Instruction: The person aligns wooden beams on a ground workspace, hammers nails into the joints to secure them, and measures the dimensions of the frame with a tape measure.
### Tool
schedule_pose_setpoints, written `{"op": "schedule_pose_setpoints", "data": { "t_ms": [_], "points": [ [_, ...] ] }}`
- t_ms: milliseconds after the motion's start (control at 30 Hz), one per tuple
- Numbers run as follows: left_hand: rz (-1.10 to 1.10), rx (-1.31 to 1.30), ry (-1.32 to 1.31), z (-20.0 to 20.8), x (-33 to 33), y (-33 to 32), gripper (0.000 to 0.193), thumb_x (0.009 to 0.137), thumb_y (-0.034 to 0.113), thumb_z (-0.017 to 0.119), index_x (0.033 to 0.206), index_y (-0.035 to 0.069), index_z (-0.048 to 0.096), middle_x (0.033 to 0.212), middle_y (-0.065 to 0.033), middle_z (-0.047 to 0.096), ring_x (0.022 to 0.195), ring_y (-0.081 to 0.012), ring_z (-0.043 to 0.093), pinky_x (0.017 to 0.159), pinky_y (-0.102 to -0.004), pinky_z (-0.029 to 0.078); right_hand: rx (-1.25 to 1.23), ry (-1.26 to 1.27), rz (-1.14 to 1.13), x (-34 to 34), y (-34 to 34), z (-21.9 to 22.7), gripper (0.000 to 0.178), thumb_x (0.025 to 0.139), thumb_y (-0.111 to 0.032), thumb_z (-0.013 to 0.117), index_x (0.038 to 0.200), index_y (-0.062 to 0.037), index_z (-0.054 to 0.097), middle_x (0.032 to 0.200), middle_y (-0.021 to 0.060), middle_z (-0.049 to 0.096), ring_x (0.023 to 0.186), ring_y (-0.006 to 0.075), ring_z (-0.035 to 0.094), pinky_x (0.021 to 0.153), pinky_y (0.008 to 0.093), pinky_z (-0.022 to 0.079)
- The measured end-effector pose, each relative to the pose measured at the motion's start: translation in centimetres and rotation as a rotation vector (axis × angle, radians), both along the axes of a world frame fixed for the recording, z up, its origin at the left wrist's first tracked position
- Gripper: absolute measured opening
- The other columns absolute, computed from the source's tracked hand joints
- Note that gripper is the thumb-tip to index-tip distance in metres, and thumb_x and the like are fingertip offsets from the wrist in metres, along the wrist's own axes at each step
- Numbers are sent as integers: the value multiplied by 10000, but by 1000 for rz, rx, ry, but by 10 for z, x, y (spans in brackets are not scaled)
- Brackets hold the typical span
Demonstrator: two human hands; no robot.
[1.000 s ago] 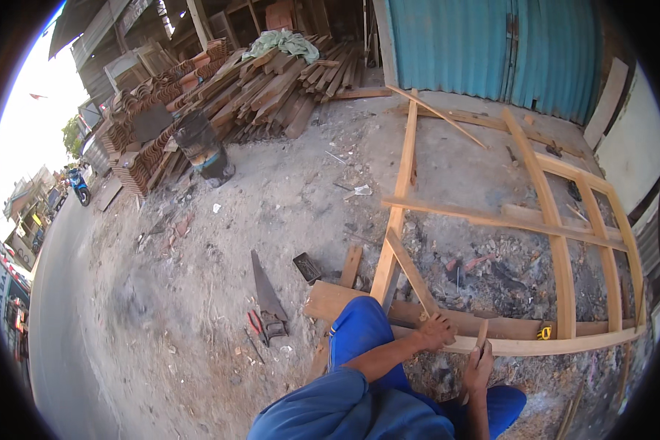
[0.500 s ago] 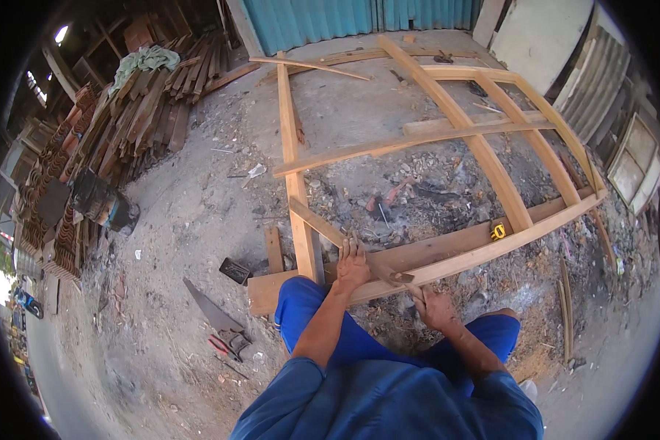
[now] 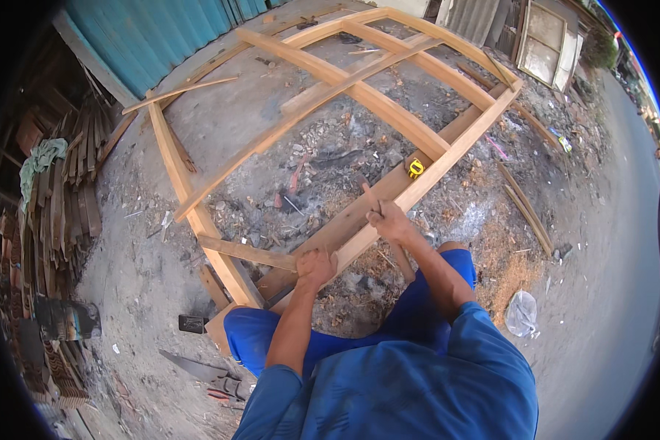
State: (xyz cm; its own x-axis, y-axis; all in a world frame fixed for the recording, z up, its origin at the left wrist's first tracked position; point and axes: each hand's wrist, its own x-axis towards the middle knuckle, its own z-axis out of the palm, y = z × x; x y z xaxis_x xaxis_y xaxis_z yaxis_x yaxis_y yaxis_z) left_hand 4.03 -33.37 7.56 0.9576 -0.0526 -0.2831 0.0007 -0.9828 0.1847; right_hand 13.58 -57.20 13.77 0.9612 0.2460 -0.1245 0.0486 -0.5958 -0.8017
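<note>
My left hand (image 3: 316,267) is closed around the near end of a short wooden strip (image 3: 246,252). That strip lies slantwise from the left upright beam (image 3: 216,257) of a wooden frame to its long front beam (image 3: 447,163). Raised over the front beam, my right hand (image 3: 391,221) grips the wooden handle of a hammer (image 3: 370,195). The hammer's small dark head is blurred and points away from me. Part of the handle shows below the hand. A yellow tape measure (image 3: 416,169) rests on the darker board beside the front beam.
A hand saw (image 3: 194,367) and red-handled pliers (image 3: 220,394) lie on the ground at lower left, near a small black box (image 3: 192,323). Stacked boards (image 3: 70,191) and a dark bucket (image 3: 66,319) stand left. A clear plastic bag (image 3: 521,314) sits at right.
The view has turned to the right. My right hand has lifted the hammer up and away from the beam. My left hand, flat on the strip before, now closes at its near end.
</note>
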Motion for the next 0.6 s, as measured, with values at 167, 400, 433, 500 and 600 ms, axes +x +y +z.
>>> {"op": "schedule_pose_setpoints", "data": {
  "t_ms": [167,400,433,500,600],
  "points": [
    [62,-57,91,12,-1,18,589,944,505,490,1227,4,612,1042,-228,727,990,-375,701,894,-503,509,-647,-283,134,89,-39,-6,527,870,-130,540,1397,-119,539,1004,242,693,888,427,684,820,515,549],
    [77,-166,69,-1,9,13,526,949,438,510,1251,14,577,900,-184,741,863,-338,718,901,-470,495,-1020,-362,248,254,-169,-141,575,916,-168,563,1428,-424,516,1113,62,715,1049,310,685,854,482,527],
    [122,-151,69,-8,-7,22,511,950,431,512,1241,16,576,881,-178,740,848,-337,717,894,-463,494,-1138,-301,334,254,-140,-159,581,917,-172,565,1434,-430,504,1186,62,702,1116,292,670,905,478,529],
    [119,-165,63,-2,-6,19,481,948,418,521,1213,21,578,846,-166,736,822,-334,714,881,-449,492,-1082,-271,403,279,-165,-189,611,901,-160,554,1447,-426,494,1207,85,696,1109,324,670,918,498,532],
    [75,-221,43,14,21,7,438,935,396,544,1166,26,586,809,-152,727,792,-332,708,865,-438,488,-903,-344,591,338,-232,-206,726,768,-83,660,1462,-246,516,1103,194,703,1027,356,678,871,481,548]
  ]
}}
